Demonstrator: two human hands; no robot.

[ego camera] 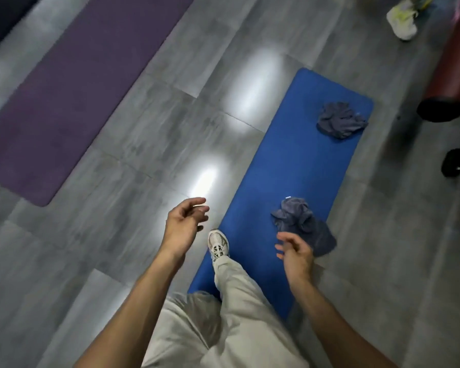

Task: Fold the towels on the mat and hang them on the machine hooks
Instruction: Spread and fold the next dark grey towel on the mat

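Two crumpled towels (303, 224) on blue mat (298, 160), purple mat (72, 102) aside, both hands (185, 224) loose, empty

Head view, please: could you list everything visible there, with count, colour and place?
towels: two, grey-blue, crumpled on the blue mat, one at its far end, one nearer the person
blue mat: one, on the floor, right of centre
purple mat: one, on the floor, upper left
floor: grey tiles with light glare
loose shoe: one, white and yellow, top right
padded equipment: dark red with black parts, right edge
left hand: empty, fingers relaxed
right hand: empty, just above the nearer towel
leg and shoe: beige trousers, pale shoe at the mat's edge
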